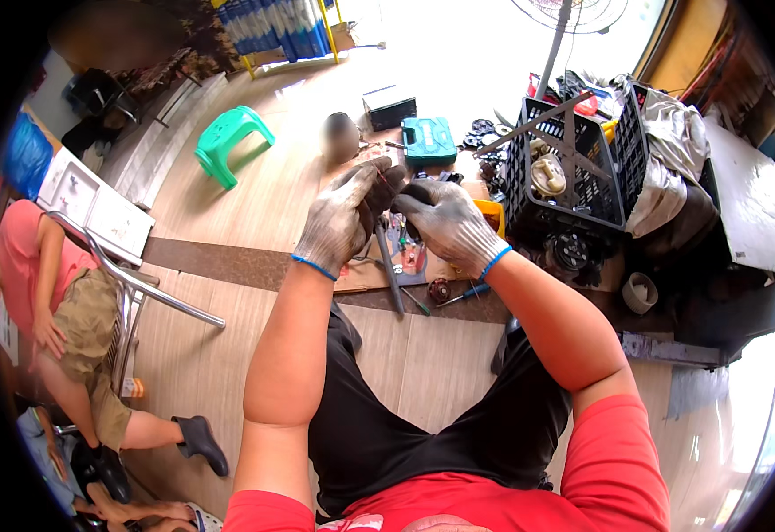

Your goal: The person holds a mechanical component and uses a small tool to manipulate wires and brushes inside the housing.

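Both my hands wear grey-white work gloves with blue cuffs and dark, stained fingers. They meet fingertip to fingertip above the tools on the floor. My left hand [345,211] is closed in a pinch, and a thin reddish strand shows at its fingertips. My right hand [449,217] is pinched close beside it; whatever lies between the fingers is too small to make out. Just below them a long dark bar [389,270] slants toward me; whether a hand touches it is hidden. Near it are a blue-handled screwdriver [465,294] and a round reddish-brown part [439,291].
Beyond my hands stand a teal tool case [429,142] and a black box [390,108]. Black crates [613,199] with metal parts and cloths crowd the right. A green stool [228,140] stands at far left. A person [55,266] sits at the left by a metal-framed chair.
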`<state>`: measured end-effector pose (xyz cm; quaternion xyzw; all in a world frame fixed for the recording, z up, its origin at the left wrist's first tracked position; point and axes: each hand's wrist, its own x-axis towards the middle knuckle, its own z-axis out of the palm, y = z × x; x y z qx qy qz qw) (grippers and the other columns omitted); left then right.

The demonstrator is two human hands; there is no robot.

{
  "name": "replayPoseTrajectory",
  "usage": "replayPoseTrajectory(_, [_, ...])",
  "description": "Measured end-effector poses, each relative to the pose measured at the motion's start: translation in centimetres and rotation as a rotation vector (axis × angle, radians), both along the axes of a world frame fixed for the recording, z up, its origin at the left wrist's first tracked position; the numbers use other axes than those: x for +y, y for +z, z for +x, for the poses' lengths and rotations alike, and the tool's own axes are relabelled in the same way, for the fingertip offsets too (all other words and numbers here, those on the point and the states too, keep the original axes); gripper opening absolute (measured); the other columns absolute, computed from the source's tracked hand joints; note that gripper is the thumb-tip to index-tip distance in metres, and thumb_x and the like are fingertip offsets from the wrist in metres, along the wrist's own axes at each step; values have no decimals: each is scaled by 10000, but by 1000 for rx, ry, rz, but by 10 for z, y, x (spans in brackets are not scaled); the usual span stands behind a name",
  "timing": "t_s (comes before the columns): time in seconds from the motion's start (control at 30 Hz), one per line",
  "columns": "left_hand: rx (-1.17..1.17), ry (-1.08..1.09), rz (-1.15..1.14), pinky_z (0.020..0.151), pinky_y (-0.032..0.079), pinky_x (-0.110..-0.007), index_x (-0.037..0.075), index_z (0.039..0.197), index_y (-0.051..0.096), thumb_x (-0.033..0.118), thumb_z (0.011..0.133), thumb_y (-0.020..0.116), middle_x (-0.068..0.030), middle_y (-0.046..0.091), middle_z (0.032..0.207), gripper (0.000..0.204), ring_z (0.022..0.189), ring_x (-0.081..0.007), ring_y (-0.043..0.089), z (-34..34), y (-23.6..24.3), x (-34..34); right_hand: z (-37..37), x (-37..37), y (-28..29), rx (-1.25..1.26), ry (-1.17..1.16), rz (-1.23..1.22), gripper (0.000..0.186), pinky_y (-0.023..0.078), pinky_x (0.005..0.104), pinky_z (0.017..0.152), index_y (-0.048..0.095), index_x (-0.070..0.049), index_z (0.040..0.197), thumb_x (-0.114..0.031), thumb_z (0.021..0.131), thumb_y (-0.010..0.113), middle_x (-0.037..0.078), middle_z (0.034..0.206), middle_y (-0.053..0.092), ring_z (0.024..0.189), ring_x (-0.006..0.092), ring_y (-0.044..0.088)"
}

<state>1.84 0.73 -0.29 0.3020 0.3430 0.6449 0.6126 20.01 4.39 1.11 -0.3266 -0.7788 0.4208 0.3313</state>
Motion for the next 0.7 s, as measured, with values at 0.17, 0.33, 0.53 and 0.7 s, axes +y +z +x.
replayPoseTrajectory(0.17, [-79, 89, 7, 855, 593, -329, -13, 1170, 660, 179, 1028, 579, -133, 721, 1056, 253, 954, -229, 713, 3, -2, 0, -8, -6, -16, -66, 24, 20, 262, 523, 427, 718, 690, -9, 1042, -233, 971, 576, 248, 898, 675, 810, 418, 654])
replayPoseTrajectory(0.33, [-145, 176, -3, 839, 597, -352, 0, 1123, 667, 179, 1021, 586, -135, 730, 1011, 221, 935, -241, 720, 6, -4, -1, -14, -10, -28, -42, 105, 23, 243, 482, 247, 452, 708, -2, 1050, -216, 991, 608, 62, 744, 659, 494, 91, 579])
replayPoseTrajectory(0.53, [-132, 207, -25, 842, 597, -413, 4, 1141, 645, 229, 1049, 510, -152, 726, 1000, 279, 929, -278, 721, 4, -2, -1, -15, -6, -26, -111, 144, 82, 283, 499, 314, 565, 699, 7, 1063, -250, 993, 603, 69, 755, 657, 587, 142, 594])
replayPoseTrajectory(0.7, [-223, 173, -38, 879, 584, -500, 31, 1095, 652, 284, 1065, 483, -154, 733, 1023, 306, 952, -323, 718, -6, 3, -5, -12, 1, -22, -164, 198, -193, 276, 530, 387, 775, 699, -60, 1123, -269, 986, 583, 218, 1012, 695, 873, 370, 669])
